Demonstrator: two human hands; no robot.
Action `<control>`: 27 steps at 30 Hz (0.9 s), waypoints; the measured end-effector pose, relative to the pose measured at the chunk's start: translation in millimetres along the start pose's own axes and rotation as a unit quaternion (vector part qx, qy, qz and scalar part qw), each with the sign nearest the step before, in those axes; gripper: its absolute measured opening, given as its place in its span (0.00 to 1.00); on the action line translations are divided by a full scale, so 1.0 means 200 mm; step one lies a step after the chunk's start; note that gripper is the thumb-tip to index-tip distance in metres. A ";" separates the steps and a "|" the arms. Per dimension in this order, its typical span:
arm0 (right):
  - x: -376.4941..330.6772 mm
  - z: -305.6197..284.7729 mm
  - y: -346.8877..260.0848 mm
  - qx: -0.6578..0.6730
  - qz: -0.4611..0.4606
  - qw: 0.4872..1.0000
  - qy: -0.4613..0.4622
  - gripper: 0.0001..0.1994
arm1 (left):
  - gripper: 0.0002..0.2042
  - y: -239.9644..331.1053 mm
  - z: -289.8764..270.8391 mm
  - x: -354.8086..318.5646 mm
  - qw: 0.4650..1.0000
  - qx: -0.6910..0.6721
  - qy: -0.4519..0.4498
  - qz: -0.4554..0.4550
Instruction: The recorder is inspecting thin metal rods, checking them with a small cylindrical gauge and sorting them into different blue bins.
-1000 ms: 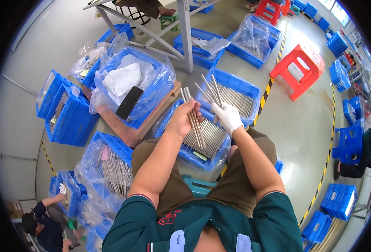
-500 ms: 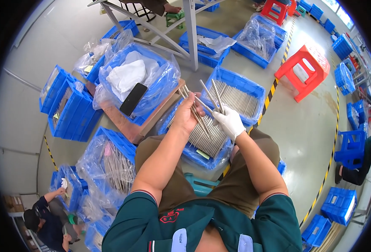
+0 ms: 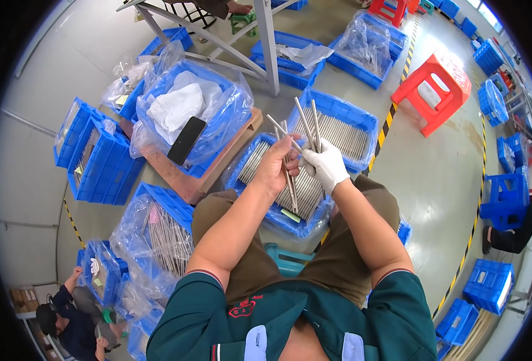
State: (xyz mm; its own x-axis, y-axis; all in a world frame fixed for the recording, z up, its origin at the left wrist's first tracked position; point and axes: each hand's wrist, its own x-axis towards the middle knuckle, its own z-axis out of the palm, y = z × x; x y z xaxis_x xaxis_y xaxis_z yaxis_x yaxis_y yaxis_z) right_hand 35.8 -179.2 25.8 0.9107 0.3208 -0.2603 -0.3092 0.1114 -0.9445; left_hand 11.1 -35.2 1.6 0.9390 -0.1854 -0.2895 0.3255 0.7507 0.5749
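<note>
Several thin metal rods [image 3: 292,195] are gripped in my bare left hand [image 3: 272,167], their lower ends pointing down toward me. My right hand [image 3: 327,165], in a white glove, is closed on a few more metal rods [image 3: 316,120] that stand up above the fist. One slanting rod crosses between the two hands, and I cannot tell which one carries it. Beneath them lies a plastic-lined blue crate [image 3: 294,228] filled with rows of similar rods [image 3: 254,163]. Just beyond, a second blue crate [image 3: 371,135] holds more rods side by side.
A black phone [image 3: 186,141] rests on a lined blue crate [image 3: 148,105] atop a wooden pallet [image 3: 176,177] at left. Stacked crates [image 3: 106,171] stand farther left. A red stool [image 3: 437,90] is at right, past striped floor tape [image 3: 389,129]. Another person [image 3: 67,325] sits lower left.
My right hand has turned its rods more upright and drawn slightly closer to my left hand. The rods in my left hand have also tilted steeper.
</note>
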 end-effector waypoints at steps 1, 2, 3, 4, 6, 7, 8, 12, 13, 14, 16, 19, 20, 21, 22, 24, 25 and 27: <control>0.00 0.00 0.00 0.029 0.005 0.999 -0.015 0.02 | 0.15 0.00 -0.01 0.00 1.000 0.000 0.000 -0.001; 0.00 0.01 0.00 0.030 0.005 0.999 -0.014 0.02 | 0.14 -0.01 -0.03 0.01 0.999 0.033 0.001 -0.005; 0.00 0.02 0.00 0.036 0.002 0.999 0.005 0.02 | 0.13 -0.02 -0.02 0.01 0.998 0.066 0.000 -0.011; -0.01 0.03 0.01 0.043 -0.002 0.999 0.026 0.02 | 0.13 -0.03 0.00 0.00 0.998 0.065 -0.001 -0.013; 0.01 0.04 0.03 -0.001 -0.026 0.999 0.046 0.04 | 0.11 -0.06 0.03 -0.02 0.998 0.063 0.031 0.007; 0.01 0.05 0.04 -0.028 -0.029 0.998 0.057 0.04 | 0.11 -0.06 0.03 -0.02 0.997 0.069 0.035 0.015; 0.00 0.06 0.03 -0.025 -0.015 0.998 0.055 0.05 | 0.11 -0.06 0.02 -0.02 0.994 0.091 0.050 0.034; 0.02 0.00 -0.04 -0.311 -0.125 0.935 0.113 0.12 | 0.11 -0.02 0.00 0.00 0.994 0.067 0.063 0.051; 0.05 -0.03 -0.06 -0.305 -0.125 0.935 0.130 0.12 | 0.11 -0.01 0.00 0.00 0.996 0.075 0.041 0.035; 0.13 -0.09 0.00 -0.275 -0.119 0.946 0.124 0.13 | 0.12 -0.02 0.01 -0.01 0.996 0.086 0.020 0.004; 0.10 -0.09 -0.10 -0.066 0.049 0.996 0.034 0.13 | 0.13 -0.04 -0.01 -0.03 0.992 0.108 -0.032 -0.054; 0.07 -0.08 -0.12 0.023 0.090 0.994 -0.048 0.13 | 0.14 -0.06 -0.01 -0.05 0.981 0.042 -0.107 -0.154; 0.07 -0.08 -0.11 -0.010 0.078 0.996 -0.037 0.13 | 0.14 -0.07 0.00 -0.05 0.982 0.056 -0.099 -0.150; 0.06 -0.06 -0.11 -0.014 0.058 0.998 0.000 0.13 | 0.14 -0.07 0.02 -0.06 0.983 0.071 -0.092 -0.143; 0.06 -0.05 -0.11 -0.019 0.037 0.998 0.037 0.12 | 0.14 -0.08 0.03 -0.06 0.982 0.080 -0.085 -0.151; 0.11 -0.08 -0.04 -0.017 0.013 0.998 0.056 0.13 | 0.14 -0.10 0.07 -0.07 0.983 0.101 -0.080 -0.132; 0.10 -0.07 -0.04 -0.033 0.022 0.997 0.072 0.13 | 0.13 -0.11 0.04 -0.05 0.982 0.085 -0.094 -0.141; 0.13 -0.06 -0.02 -0.113 -0.036 0.986 0.120 0.13 | 0.12 -0.12 0.03 -0.05 0.975 0.101 -0.117 -0.161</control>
State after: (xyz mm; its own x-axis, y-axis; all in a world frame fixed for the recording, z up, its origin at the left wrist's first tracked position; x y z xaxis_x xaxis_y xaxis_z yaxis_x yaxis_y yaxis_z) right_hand 63.2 -182.6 19.6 0.9749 0.0848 -0.2056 -0.1974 -0.0957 -0.9756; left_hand -5.4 -54.7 -4.3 0.7772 -0.5470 -0.3110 0.5999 0.4950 0.6285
